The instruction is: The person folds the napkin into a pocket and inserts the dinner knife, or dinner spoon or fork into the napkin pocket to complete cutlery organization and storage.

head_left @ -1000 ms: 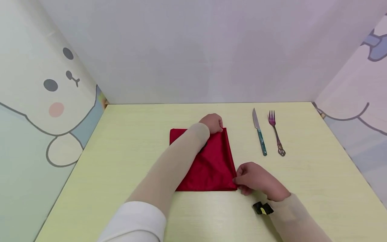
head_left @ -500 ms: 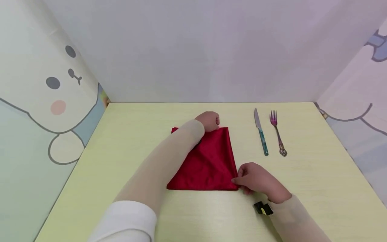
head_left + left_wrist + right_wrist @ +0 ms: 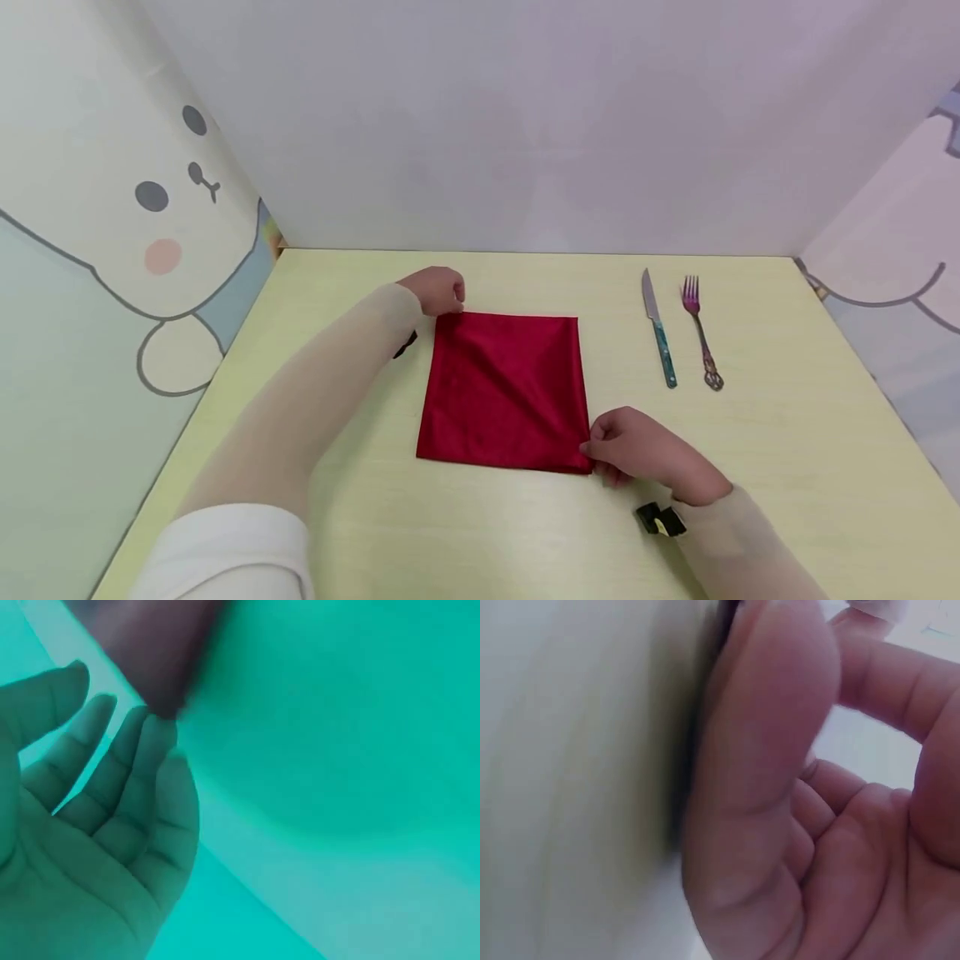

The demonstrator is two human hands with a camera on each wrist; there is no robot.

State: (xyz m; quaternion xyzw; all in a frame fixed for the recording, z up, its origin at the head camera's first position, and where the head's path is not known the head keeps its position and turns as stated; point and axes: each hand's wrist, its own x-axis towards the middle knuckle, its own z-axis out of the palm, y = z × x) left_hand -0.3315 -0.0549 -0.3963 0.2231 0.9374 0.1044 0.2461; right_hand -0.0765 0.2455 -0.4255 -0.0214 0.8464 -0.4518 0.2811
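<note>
A red napkin (image 3: 506, 392) lies spread as a square on the table, with soft creases across it. At its far left corner is my left hand (image 3: 438, 290). In the left wrist view the fingers of my left hand (image 3: 112, 802) are loosely bent, thumb apart, and the dark napkin corner (image 3: 165, 686) shows at the fingertips. My right hand (image 3: 637, 450) pinches the near right corner, thumb on top of the cloth. Up close, the right hand's fingers (image 3: 750, 787) are curled low along the tabletop.
To the right of the napkin lie a table knife (image 3: 660, 333) with a teal handle and an ornate fork (image 3: 702, 333), side by side. The pale yellow table (image 3: 360, 517) ends at a light curtain (image 3: 525, 150) behind; printed cloth hangs at both sides.
My left hand has moved left from the napkin's far right corner to its far left corner. The raised fold along the right edge has flattened. My right hand has stayed at its corner.
</note>
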